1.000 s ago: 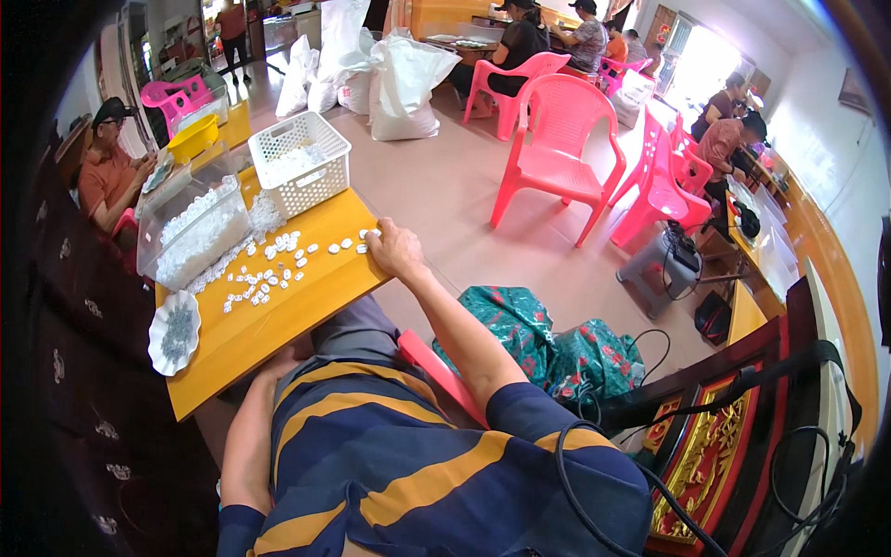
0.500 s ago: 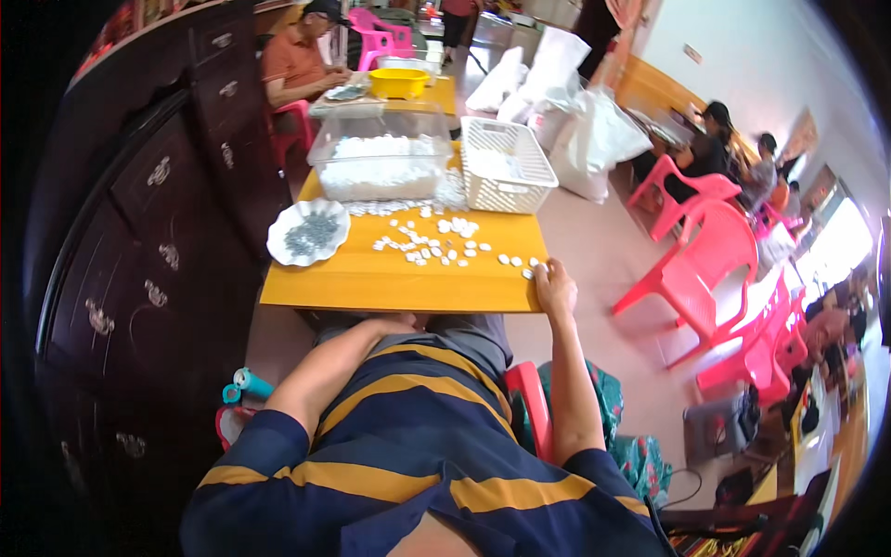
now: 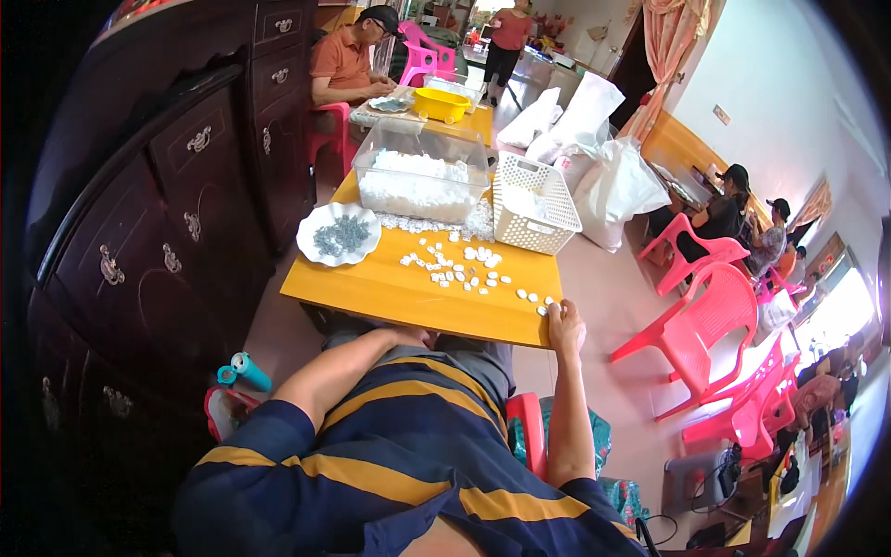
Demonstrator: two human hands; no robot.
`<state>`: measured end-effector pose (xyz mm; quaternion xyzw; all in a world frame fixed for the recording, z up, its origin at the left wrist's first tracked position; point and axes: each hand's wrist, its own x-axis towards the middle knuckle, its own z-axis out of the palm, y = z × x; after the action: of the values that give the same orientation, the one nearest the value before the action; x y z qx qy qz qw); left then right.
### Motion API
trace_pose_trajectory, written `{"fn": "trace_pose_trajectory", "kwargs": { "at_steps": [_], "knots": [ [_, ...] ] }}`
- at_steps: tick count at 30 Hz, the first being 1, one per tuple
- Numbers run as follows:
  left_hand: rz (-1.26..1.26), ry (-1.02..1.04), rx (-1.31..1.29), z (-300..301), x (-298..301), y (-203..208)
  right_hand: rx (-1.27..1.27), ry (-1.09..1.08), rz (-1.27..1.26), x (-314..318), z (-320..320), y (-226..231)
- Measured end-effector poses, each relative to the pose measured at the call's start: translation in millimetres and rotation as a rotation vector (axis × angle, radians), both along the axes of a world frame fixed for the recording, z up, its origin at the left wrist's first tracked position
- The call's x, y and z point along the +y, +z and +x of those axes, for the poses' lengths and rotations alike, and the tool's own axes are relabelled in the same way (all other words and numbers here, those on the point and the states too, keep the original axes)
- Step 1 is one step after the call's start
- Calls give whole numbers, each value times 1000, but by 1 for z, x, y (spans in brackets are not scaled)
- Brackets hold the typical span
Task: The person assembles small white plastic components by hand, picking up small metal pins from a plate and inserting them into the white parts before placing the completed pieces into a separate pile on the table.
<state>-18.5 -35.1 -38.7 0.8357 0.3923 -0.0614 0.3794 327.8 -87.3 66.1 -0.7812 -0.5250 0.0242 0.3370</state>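
The right hand rests at the near right corner of the table, fingers drawn together over the top; whether they pinch a piece or only press on the wood, I cannot tell. The left hand lies low at the lap, below the near edge, its fingers too hidden to judge.

Just beside the right fingertips, a few white pieces sit in a short, loose line close to the right edge. This looks like the likeliest trouble: a knuckle or a careless sweep could nudge one over the corner to the floor. More pieces are scattered across the middle, some touching; a dragging forearm could mix them with that line.

At the left edge, the dish of grey bits stands near enough to the side that an elbow could tip it and spill them. Farther back, the basket stands at the right edge, where a bump might shift it off. Beside it, the clear bin is heaped with white pieces; jolting the table could shake some loose.
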Motion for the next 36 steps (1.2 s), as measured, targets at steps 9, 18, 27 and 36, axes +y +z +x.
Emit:
{"fn": "trace_pose_trajectory", "kwargs": {
  "at_steps": [9,18,27,36],
  "knots": [
    [-26,-53,7,-7,15,-17,12,-21,45,-1,-1,-24],
    [-60,100,-173,45,41,-51,-199,58,-8,24,73,-15],
    [-59,15,97,37,39,-41,31,2,5,15,42,-4],
    [107,56,76,50,32,-20,26,9,66,21,61,-7]
  ]
}}
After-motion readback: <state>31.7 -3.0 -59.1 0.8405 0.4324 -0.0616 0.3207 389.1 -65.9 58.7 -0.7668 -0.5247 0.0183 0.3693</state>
